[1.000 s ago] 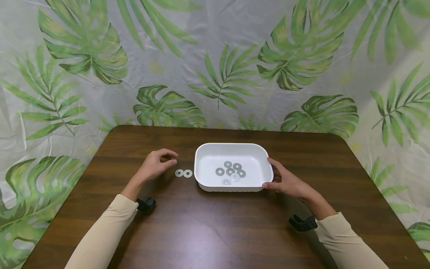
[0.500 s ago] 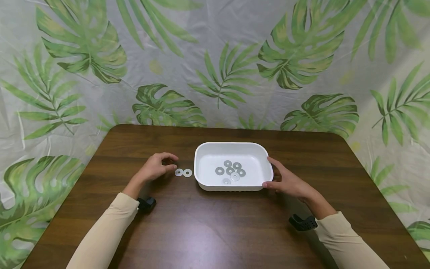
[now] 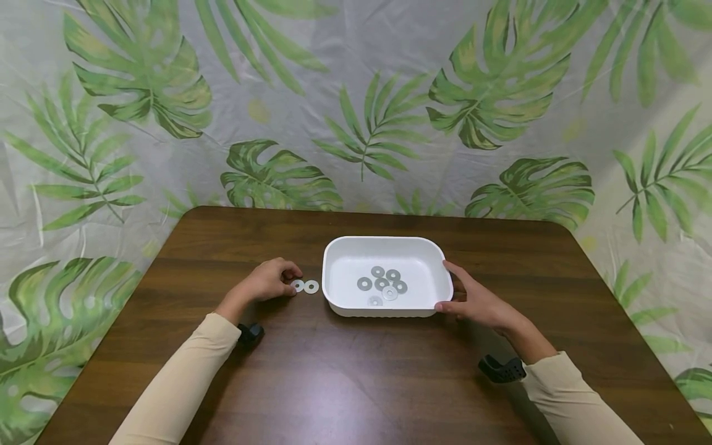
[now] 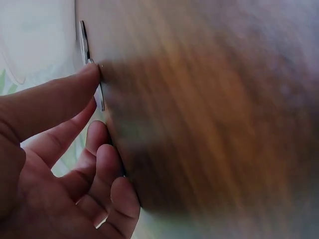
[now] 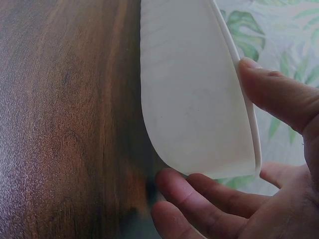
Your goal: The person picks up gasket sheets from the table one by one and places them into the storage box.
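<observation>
A white tray (image 3: 423,256) sits mid-table with several metal washers (image 3: 381,283) inside. My right hand (image 3: 473,301) grips its right end: the thumb (image 5: 271,89) lies on the rim and the fingers (image 5: 199,191) curl round the near corner of the tray (image 5: 189,99). Two more washers lie flat on the table just left of the tray. My left hand (image 3: 271,282) is on the nearer washer (image 3: 299,285), thumb (image 4: 75,92) and forefinger tips at either side of its edge (image 4: 102,99). The second washer (image 3: 311,286) lies untouched beside it.
The brown wooden table (image 3: 356,377) has rounded far corners, and a leaf-print curtain (image 3: 356,105) hangs right behind it. Black wrist camera mounts (image 3: 251,334) (image 3: 502,369) sit under both cream sleeves.
My left hand has moved right and down onto the nearer loose washer, its fingers curling in. The right hand and the tray have stayed put.
</observation>
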`<state>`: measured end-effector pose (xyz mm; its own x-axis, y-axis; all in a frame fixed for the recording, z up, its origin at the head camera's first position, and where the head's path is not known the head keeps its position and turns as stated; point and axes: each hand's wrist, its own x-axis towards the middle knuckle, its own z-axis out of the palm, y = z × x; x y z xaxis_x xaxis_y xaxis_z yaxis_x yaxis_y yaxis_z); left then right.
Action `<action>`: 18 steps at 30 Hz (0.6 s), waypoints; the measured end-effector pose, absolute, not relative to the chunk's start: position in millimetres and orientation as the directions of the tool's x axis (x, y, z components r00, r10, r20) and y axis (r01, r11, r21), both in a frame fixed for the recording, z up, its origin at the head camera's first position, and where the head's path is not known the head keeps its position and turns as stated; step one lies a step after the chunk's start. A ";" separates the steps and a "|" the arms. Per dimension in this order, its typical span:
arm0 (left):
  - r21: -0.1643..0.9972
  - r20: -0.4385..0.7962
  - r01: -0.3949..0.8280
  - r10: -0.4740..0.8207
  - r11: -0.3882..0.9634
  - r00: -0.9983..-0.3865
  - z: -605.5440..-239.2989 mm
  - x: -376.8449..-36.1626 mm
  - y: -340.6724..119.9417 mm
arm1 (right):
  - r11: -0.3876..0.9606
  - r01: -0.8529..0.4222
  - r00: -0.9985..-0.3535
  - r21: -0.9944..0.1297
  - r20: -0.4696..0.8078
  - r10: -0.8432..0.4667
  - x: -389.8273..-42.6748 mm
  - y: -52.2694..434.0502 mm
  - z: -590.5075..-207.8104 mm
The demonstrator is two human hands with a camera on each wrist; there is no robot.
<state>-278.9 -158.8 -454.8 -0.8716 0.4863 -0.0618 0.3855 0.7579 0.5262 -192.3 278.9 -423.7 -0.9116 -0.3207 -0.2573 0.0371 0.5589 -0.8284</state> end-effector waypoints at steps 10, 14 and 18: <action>0.488 -0.090 0.365 0.461 0.793 -0.883 -451.1 -279.6 -154.9 | 0.557 0.038 -0.913 -0.830 -0.256 -0.319 -192.5 278.6 -423.0; 0.509 -0.099 0.342 0.449 0.790 -0.888 -452.5 -279.6 -154.8 | 0.556 0.040 -0.911 -0.830 -0.259 -0.320 -192.3 278.6 -422.9; 0.542 -0.081 0.348 0.460 0.765 -0.884 -453.5 -278.5 -155.3 | 0.557 0.045 -0.910 -0.830 -0.264 -0.319 -192.0 278.7 -422.9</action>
<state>-278.5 -155.3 -453.5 -0.8844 0.4596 -0.0810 0.3477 0.7647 0.5425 -192.0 278.7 -422.9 -0.9105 -0.3187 -0.2636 0.0454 0.5566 -0.8295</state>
